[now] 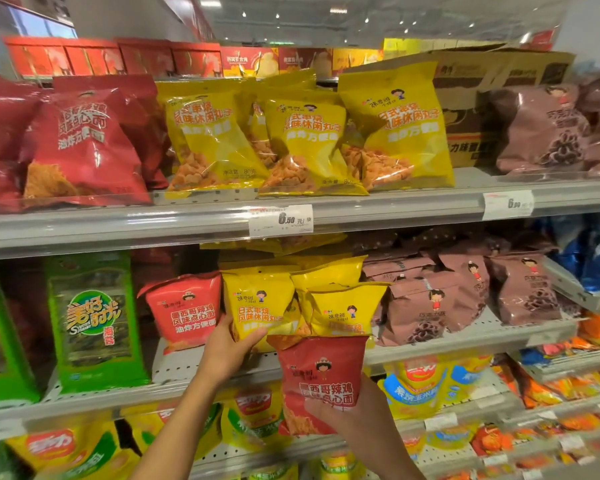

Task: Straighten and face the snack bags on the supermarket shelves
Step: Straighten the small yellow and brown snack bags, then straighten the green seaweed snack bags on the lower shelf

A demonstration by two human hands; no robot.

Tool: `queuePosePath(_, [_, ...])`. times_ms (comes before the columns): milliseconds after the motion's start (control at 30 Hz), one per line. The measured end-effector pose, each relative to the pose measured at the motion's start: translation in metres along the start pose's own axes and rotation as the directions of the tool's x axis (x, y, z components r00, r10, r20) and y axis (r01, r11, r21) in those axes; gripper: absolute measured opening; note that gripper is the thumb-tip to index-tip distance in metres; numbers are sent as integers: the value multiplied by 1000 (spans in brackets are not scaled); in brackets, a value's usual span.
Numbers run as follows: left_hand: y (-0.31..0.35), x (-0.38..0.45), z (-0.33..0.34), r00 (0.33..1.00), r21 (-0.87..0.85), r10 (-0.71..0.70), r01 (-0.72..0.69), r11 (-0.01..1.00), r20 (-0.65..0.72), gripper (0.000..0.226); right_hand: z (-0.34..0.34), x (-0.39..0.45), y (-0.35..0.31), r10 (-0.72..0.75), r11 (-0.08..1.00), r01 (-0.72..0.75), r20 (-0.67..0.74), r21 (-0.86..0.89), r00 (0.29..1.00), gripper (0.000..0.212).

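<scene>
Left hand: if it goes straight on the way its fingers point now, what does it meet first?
The left hand already grips the yellow snack bag on the middle shelf. Going further, it would probably push that bag back; depth behind is unclear.

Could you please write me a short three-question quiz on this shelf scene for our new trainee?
1. True or false: the right hand holds a red snack bag out in front of the shelf.
2. Which bag does the left hand grip on the middle shelf? A) green seaweed bag B) yellow snack bag C) brown bag
3. Fill in: the price label under the upper yellow bags reads ____ yuan.

Key: 1 true. 2 B, the yellow snack bag, standing next to a red bag on the shelf. 3 6.50.
</scene>
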State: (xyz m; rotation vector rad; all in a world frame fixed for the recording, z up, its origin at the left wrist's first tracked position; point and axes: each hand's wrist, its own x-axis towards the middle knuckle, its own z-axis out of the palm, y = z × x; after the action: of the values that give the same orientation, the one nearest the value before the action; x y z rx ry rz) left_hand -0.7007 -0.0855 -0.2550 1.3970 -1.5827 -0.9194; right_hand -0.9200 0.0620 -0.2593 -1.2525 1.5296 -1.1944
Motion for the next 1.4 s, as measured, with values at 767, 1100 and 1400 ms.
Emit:
queuePosePath(767, [-55,-127,-100,920,850,309,48,524,-242,33,175,80,-58,-188,982,188,136,11,973,45])
queuePosePath(1100, [-59,-128,-94,931,794,235,86,602,-279,38,191,101,-49,-61,986,88,187,-140,981,58])
queuePosePath(1400, [-64,-127,-93,922,773,244,86,629,-302,33,193,82,-52,-81,949,98,69,-298,994,69])
